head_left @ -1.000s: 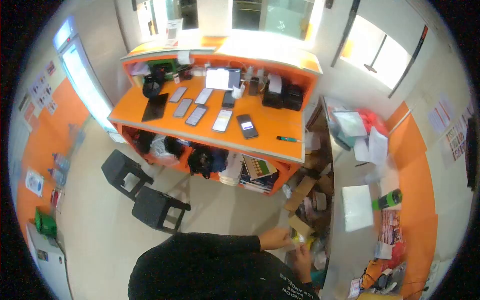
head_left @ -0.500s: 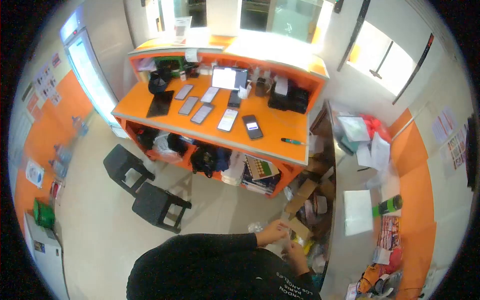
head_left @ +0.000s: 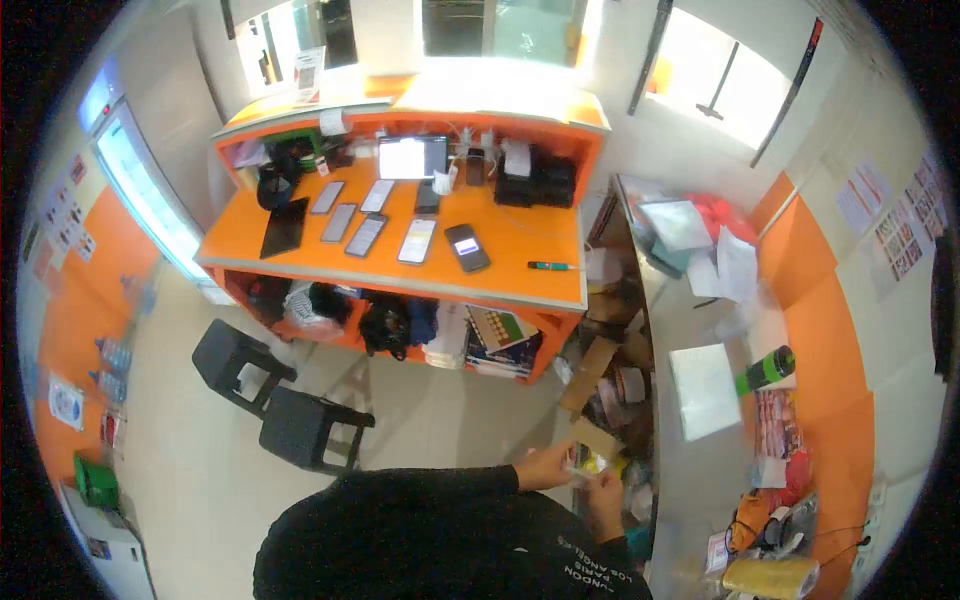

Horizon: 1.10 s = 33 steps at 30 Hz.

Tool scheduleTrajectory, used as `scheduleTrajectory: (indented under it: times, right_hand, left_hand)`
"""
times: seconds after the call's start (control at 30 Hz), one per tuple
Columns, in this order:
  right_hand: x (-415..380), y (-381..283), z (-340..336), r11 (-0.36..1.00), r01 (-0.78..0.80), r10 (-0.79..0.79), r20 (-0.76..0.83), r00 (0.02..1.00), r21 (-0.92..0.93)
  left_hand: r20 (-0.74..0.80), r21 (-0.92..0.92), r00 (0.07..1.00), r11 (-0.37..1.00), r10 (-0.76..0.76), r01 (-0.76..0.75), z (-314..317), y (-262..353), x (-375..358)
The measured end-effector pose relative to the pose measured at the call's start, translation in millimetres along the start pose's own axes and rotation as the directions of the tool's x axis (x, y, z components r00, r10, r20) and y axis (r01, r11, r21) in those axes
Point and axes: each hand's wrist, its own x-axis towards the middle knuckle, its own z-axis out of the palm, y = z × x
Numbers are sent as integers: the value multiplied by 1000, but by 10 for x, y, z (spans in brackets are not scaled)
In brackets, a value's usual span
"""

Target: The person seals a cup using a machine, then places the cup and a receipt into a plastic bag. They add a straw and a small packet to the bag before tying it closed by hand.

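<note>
My left hand (head_left: 545, 467) reaches out from a black sleeve at the lower middle, its fingers pinched together. My right hand (head_left: 604, 498) is close beside it on the right, with the fingers bent in. Between the fingertips of both is a small pale strip (head_left: 580, 473), too small and blurred for me to tell its kind. Below and beyond the hands lie an open cardboard box (head_left: 597, 437) and a jumble of packets, partly covered by the hands.
Ahead stands an orange counter (head_left: 500, 235) with several phones, a tablet (head_left: 285, 228), a lit laptop (head_left: 412, 158) and a pen (head_left: 552, 266). Two black stools (head_left: 308, 425) are at left. A grey side table (head_left: 690, 480) on the right bears white paper (head_left: 705, 390) and a green-black bottle (head_left: 766, 370).
The view has shifted, so the counter sits farther left and a yellow roll shows at bottom right. Both hands stay together around the pale strip, with the fingers slightly moved.
</note>
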Motion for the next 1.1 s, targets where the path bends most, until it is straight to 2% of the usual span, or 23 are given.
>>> scheduleTrajectory:
  times: [0.07,0.2,0.27,0.3,0.37,0.4,0.47,0.53,0.6,0.7,0.77,0.8,0.9,0.93,1.0,1.03,1.1]
  right_hand:
    - [-116,-177,52,983,183,-183,-40,982,-25]
    - [-191,-363,100,990,137,-139,127,982,21]
    - [-220,-405,73,997,56,-64,185,981,51]
    - [-206,-454,61,992,70,-52,170,984,-103]
    - [-220,-518,18,916,70,-22,127,992,-395]
    - [-104,-356,-35,927,98,-77,72,994,-362]
    - [208,130,-211,942,149,-179,-72,981,-302]
    - [144,-190,-153,819,134,-312,-236,920,-557]
    - [104,-558,-188,642,111,-488,-293,822,-759]
    - [102,-648,-366,755,182,-487,-354,798,-630]
    - [159,-488,-532,968,132,-199,-328,924,-215]
    - [128,-448,-585,997,75,-69,-258,964,15]
    - [-98,-367,-535,884,219,-325,-206,923,-414]
    - [-192,-465,-523,859,193,-331,-226,916,-475]
    - [-188,-405,-629,794,227,-455,-303,837,-564]
    - [-201,-377,-675,759,235,-512,-334,791,-608]
    - [-285,-423,-837,836,179,-457,-477,751,-518]
  left_hand:
    - [-92,71,996,997,21,-14,95,-272,221]
    - [-201,231,967,967,153,-105,-1,-158,239]
    - [-171,287,978,955,123,-70,-82,-18,203]
    - [-156,315,982,947,109,-55,-112,26,217]
    - [-156,194,987,981,41,-10,-73,48,235]
    - [-147,133,989,991,7,13,-72,133,228]
    - [-168,178,986,983,-19,49,-124,488,100]
    - [-161,174,987,983,-23,51,-142,691,39]
    - [-151,110,988,993,-20,37,-90,708,50]
    - [-201,231,960,962,196,-148,-4,715,123]
    - [-184,-63,966,979,182,-196,179,429,356]
    - [-172,-209,971,957,168,-202,227,421,396]
    - [-56,-231,955,927,290,-295,237,493,593]
    - [52,-227,965,944,256,-238,279,646,602]
    - [260,-193,949,973,176,-128,376,927,580]
    - [237,-155,951,974,198,-164,450,893,637]
    - [192,-75,949,968,248,-238,608,787,815]
